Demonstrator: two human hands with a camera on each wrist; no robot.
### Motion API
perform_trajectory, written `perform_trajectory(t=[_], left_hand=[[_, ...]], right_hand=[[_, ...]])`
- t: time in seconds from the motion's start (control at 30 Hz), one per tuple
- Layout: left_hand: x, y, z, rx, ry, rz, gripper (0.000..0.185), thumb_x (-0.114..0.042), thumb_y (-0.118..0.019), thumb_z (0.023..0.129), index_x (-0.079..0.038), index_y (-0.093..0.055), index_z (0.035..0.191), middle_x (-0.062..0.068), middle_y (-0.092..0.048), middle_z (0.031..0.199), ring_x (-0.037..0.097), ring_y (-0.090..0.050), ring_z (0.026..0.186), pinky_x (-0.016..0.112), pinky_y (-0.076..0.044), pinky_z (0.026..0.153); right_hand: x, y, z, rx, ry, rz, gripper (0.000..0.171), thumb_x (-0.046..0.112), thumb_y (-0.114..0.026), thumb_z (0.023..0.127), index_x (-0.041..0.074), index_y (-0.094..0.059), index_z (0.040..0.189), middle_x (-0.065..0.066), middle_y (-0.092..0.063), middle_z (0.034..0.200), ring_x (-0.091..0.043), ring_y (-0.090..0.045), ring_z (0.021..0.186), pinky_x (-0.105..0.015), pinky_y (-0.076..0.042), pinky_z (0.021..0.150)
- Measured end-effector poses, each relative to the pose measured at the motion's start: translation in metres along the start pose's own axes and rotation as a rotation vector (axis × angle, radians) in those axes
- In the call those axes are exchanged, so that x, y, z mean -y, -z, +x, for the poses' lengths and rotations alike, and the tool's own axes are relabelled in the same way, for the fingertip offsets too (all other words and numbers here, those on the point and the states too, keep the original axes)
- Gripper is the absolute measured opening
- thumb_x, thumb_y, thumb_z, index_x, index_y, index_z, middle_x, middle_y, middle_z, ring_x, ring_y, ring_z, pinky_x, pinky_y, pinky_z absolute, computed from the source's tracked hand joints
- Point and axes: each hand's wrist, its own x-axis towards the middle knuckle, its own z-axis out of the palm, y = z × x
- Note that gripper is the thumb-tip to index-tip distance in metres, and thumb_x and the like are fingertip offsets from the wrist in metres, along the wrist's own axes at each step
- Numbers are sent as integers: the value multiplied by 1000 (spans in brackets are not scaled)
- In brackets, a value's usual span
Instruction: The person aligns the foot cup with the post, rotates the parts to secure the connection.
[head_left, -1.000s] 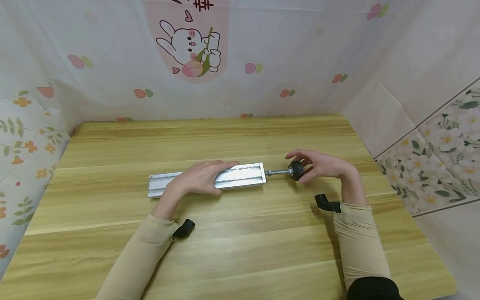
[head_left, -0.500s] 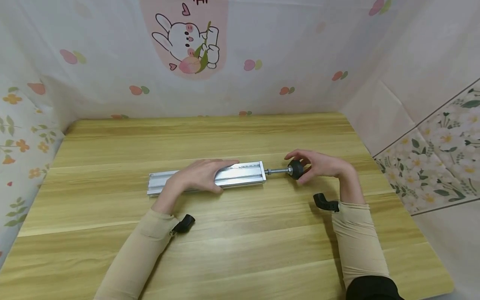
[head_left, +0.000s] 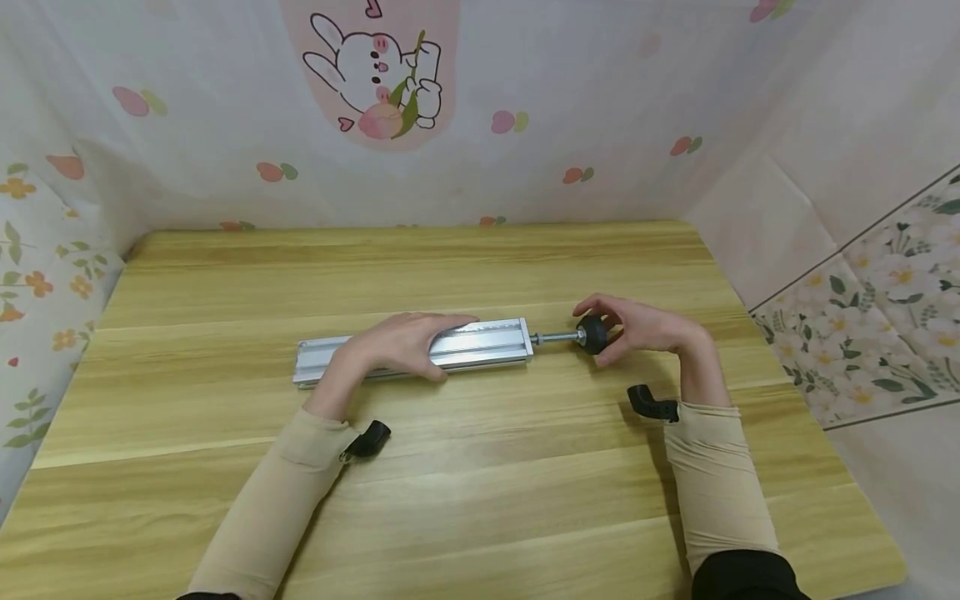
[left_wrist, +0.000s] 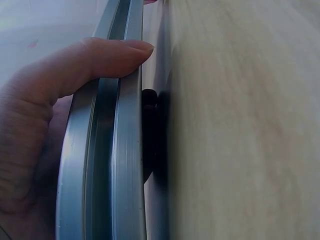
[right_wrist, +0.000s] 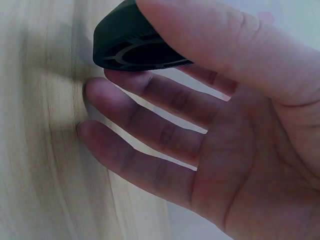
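While the aluminium rail lies flat mid-table, both hands are on the assembly.

Its long axis runs from nine to three o'clock, and from its three o'clock end a thin threaded rod sticks out to a black knob. At that end the right hand pinches the knob, thumb on one side and curled fingers on the other (the right wrist view shows the thumb pressed on the knob's rim, the other fingers loosely bent beneath). Over the rail's middle the left hand lies palm down, fingers straight across the top and thumb against its near edge, pressing it to the wooden table. Beyond the table at twelve o'clock hangs a cloth printed with a cartoon rabbit.
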Motion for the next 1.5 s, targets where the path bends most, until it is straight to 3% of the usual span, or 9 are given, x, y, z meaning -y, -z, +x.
perform_trajectory(t=[0.4,0.9,1.1,1.3,1.5], left_hand=[[4,3,3,42,16,-52,98,-28,-77,73,-31,-35,161,0,-60,144,19,-57,105,39,-47,93],[5,4,3,56,26,-59,98,-29,-76,75,-29,-33,162,1,-57,147,21,-57,109,41,-47,97],[4,4,3,58,29,-54,97,-29,-75,75,-29,-33,162,1,-56,149,21,-57,110,42,-46,98],[3,4,1,57,27,-51,98,-27,-75,75,-28,-32,163,3,-55,152,21,-57,115,45,-46,104],[3,4,2,55,15,-46,98,-26,-75,75,-27,-32,163,2,-55,152,21,-57,114,44,-46,103]], right_hand=[[-2,0,3,-24,-34,65,73,3,-84,81,1,-41,141,-22,-47,141,-35,-58,116,-33,-53,89],[-1,1,3,-95,-28,26,65,5,-85,81,0,-48,134,-21,-56,133,-37,-63,117,-35,-56,93],[-2,3,0,-79,-12,-20,60,12,-81,86,0,-52,137,-20,-59,134,-33,-62,116,-42,-53,97],[-2,5,-5,-37,-36,-103,56,26,-71,97,6,-52,146,-13,-62,137,-28,-60,120,-41,-48,99],[-3,6,-7,5,-66,-87,57,32,-62,102,8,-47,152,-14,-53,151,-30,-52,132,-49,-42,108]])
